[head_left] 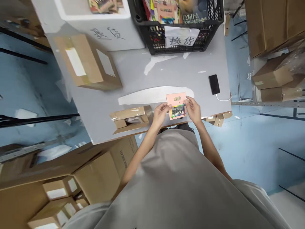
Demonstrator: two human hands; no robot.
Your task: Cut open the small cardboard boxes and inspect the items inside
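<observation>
Between both hands I hold a pink book [176,99] with a dark picture in a rainbow-coloured frame on its cover. My left hand [161,114] pinches its left edge, and my right hand [193,109] grips the right edge. The book is above the near edge of the table. Just left of my left hand lies an open cardboard box [145,117] with whitish material inside. Behind the book, a long white patch [145,94] stretches across the grey tabletop [133,71].
A closed carton [95,63] stands at the table's left. At the back are a white bin [124,38] and a black crate [154,47] of books. A phone [214,84] with a cable lies at right. Larger boxes [102,178] fill the floor at lower left.
</observation>
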